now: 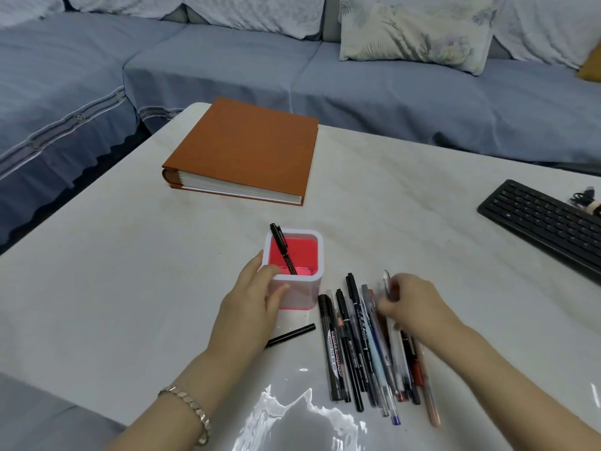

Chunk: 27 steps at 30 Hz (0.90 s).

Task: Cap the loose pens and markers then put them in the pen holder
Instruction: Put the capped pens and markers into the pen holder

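A white pen holder [312,252] with a red inside stands mid-table, and one black pen [282,247] leans in it. My left hand [250,307] grips the holder's near left corner. To the right lies a pile of several pens and markers [361,346], black, blue and red ones among them. My right hand [411,307] is over the pile's far end, fingers curled around a blurred clear pen [387,283]. A single black pen [292,335] lies apart, partly under my left hand.
A thick orange-covered album [244,151] lies at the table's far side. A black keyboard [546,222] sits at the right edge. A blue-covered sofa [292,70] with a patterned pillow [416,30] runs behind the table [130,271]. Glare shows on the near tabletop.
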Available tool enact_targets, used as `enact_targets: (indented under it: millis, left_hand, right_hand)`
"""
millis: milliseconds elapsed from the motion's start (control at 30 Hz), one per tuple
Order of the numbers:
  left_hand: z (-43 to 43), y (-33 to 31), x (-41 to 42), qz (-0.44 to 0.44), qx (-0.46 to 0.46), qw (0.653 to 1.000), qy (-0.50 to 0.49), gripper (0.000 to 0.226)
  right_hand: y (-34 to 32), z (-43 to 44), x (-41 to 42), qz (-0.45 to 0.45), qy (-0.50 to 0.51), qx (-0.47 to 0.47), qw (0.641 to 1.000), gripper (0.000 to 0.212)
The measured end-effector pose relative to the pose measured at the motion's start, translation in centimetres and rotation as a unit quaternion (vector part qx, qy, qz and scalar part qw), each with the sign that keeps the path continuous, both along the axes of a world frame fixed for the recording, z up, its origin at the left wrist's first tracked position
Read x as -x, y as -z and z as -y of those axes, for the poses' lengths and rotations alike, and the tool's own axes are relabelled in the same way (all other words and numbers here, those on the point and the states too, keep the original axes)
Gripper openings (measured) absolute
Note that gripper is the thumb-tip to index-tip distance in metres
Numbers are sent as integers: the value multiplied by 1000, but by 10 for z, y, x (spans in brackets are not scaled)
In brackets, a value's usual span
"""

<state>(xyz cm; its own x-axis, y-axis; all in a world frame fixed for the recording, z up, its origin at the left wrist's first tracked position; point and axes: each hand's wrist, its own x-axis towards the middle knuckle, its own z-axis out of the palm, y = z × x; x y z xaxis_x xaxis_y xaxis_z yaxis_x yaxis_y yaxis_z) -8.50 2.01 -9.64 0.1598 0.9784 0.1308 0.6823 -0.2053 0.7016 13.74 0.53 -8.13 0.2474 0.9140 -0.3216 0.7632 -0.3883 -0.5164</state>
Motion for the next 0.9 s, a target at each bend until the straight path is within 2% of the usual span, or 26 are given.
enact_targets:
  millis: [100,167,200,267,333,467,567,700,767,833,900]
  left_hand:
    - [0,2,0,3,-3,1000,-3,16]
    - [1,4,0,7,-4,1000,-5,17]
    - [1,4,0,6,-4,1000,-6,17]
    - [1,4,0,3,-6,1000,-4,17]
    - [1,3,-1,6,-6,1000,-2,17]
    - [2,3,-1,7,-11,1000,-5,17]
    - [1,3,0,5,-9,1000,-9,17]
    - [-1,4,1,-4,-7,1000,-7,17]
    - [-1,4,2,-12,-8,1000,-8,17]
    - [-1,3,1,-15,-10,1000,-7,16]
    - [-1,2,1,-17,-15,1000,-5,15]
  right_hand:
    - [-40,-7,-6,-117,45,-167,978,20]
    - [-76,-12,4,-229,64,-304,922,8]
    - [-90,-15,11,-269,64,-353,894,8]
    - [-100,-21,30,-318,54,-393,861,15]
    - [-89,-31,51,-317,48,-379,868,20]
    - [-45,-39,79,-215,1,-288,933,14]
    - [-37,-32,74,-207,-20,-278,938,21]
    - [-37,-16,34,-162,37,-292,942,20]
    - [-28,-5,17,-111,44,-230,966,16]
    - [-12,6,16,-55,8,-133,989,14]
    - [3,15,34,-7,-46,-65,997,19]
